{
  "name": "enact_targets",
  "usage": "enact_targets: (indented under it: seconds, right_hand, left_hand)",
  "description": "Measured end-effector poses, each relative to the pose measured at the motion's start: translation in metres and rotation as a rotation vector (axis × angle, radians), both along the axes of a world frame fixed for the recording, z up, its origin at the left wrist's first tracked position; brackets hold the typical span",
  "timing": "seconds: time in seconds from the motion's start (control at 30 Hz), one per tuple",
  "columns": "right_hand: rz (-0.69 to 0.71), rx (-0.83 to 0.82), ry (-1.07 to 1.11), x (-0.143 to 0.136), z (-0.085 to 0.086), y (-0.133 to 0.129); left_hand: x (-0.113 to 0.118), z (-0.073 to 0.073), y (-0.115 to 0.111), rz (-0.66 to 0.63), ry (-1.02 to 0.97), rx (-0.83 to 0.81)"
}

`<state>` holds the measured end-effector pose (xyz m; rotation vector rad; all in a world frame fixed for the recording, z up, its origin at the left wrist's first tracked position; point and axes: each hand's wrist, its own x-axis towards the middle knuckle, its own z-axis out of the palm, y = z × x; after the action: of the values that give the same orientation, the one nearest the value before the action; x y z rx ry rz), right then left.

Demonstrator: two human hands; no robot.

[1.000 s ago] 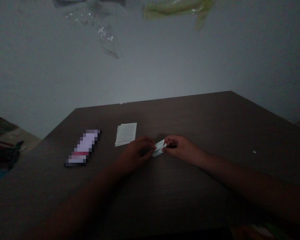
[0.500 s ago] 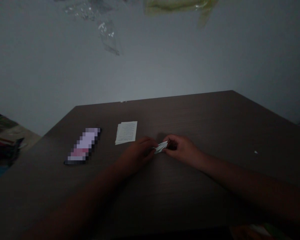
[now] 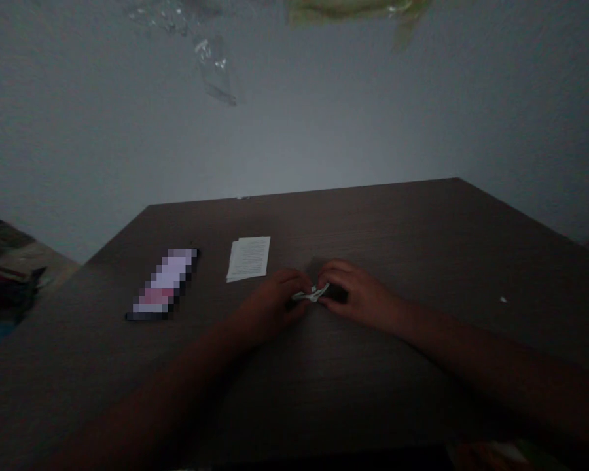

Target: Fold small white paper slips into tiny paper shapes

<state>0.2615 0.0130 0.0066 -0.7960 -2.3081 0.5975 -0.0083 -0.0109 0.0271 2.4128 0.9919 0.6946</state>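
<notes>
Head view: a dark brown counter stands against a pale wall, and the light in the room is weak.
Left hand: it comes from the lower left, with the fingers bent above and the thumb below, and it is pinching the left end of a small paper piece.
Right hand: it comes from the lower right and is gripping the right end of the same piece between its thumb and its curled fingers.
Small paper piece: it is held between the two hands, near the middle of the counter; it is white, looks bent, and seems to have more than one layer. The fingers cover its ends, so I cannot tell its full shape.
Paper sheets: a few white sheets lie flat beyond the left hand, one on another and slightly out of line; the top one carries lines of print, too small to read.
Phone: it lies at a slant to the left of the sheets, apart from them, and its screen is blurred into squares.
White scrap: it is on the right part of the counter, well apart from the right hand.
Wall: a clear plastic bag and a yellowish bag are at the top.
</notes>
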Motion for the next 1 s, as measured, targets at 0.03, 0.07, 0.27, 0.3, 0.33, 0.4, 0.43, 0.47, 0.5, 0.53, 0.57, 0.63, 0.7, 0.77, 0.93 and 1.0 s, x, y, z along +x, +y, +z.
enact_targets:
  seconds: [0.03,0.07,0.27,0.3,0.33,0.4,0.43,0.47,0.5,0.53,0.57,0.63,0.7,0.77,0.93,1.0]
  right_hand:
    - [-0.003,0.000,-0.020,0.0003,-0.0005,0.0002]
    - [-0.009,0.000,-0.042,0.0006,-0.0010,0.0005]
    - [-0.036,0.019,-0.156,0.0012,-0.0032,0.0031]
    - [-0.034,0.026,-0.170,0.0010,-0.0034,0.0033]
    - [-0.033,0.035,-0.182,0.0008,-0.0035,0.0033]
    - [-0.034,0.044,-0.198,0.0004,-0.0030,0.0027]
    - [-0.034,0.043,-0.199,0.0003,-0.0025,0.0021]
    - [-0.034,0.037,-0.195,0.0003,-0.0021,0.0016]
    - [-0.034,0.029,-0.187,0.0004,-0.0018,0.0011]
    - [-0.035,0.020,-0.176,0.0006,-0.0016,0.0006]
    - [-0.037,0.011,-0.165,0.0008,-0.0017,0.0003]
    - [-0.050,-0.006,-0.156,0.0009,-0.0025,0.0001]
    - [-0.076,-0.026,-0.150,0.0006,-0.0037,0.0001]
    - [-0.103,-0.050,-0.143,-0.0001,-0.0044,0.0002]
    - [-0.098,-0.059,-0.145,-0.0004,-0.0038,0.0003]
    - [-0.080,-0.052,-0.142,0.0005,-0.0032,0.0008]
  left_hand:
    - [-0.0003,0.0005,0.0002,0.009,0.002,-0.005]
    - [-0.0006,0.0009,0.0006,0.018,0.006,-0.008]
    - [-0.0025,-0.0017,0.0045,0.064,0.050,-0.025]
    - [-0.0026,-0.0023,0.0050,0.070,0.059,-0.030]
    - [-0.0026,-0.0027,0.0054,0.073,0.069,-0.035]
    - [-0.0020,-0.0023,0.0054,0.074,0.078,-0.037]
    - [-0.0014,-0.0016,0.0051,0.072,0.075,-0.037]
    - [-0.0008,-0.0006,0.0046,0.073,0.070,-0.039]
    - [-0.0001,0.0006,0.0039,0.081,0.065,-0.041]
    - [0.0005,0.0019,0.0033,0.097,0.064,-0.045]
    - [0.0011,0.0031,0.0027,0.113,0.069,-0.051]
    - [0.0017,0.0050,0.0019,0.141,0.085,-0.059]
    - [0.0017,0.0058,0.0019,0.141,0.091,-0.064]
    - [0.0016,0.0055,0.0026,0.127,0.082,-0.067]
    - [0.0015,0.0031,0.0040,0.123,0.055,-0.077]
    - [0.0013,0.0027,0.0042,0.126,0.057,-0.082]
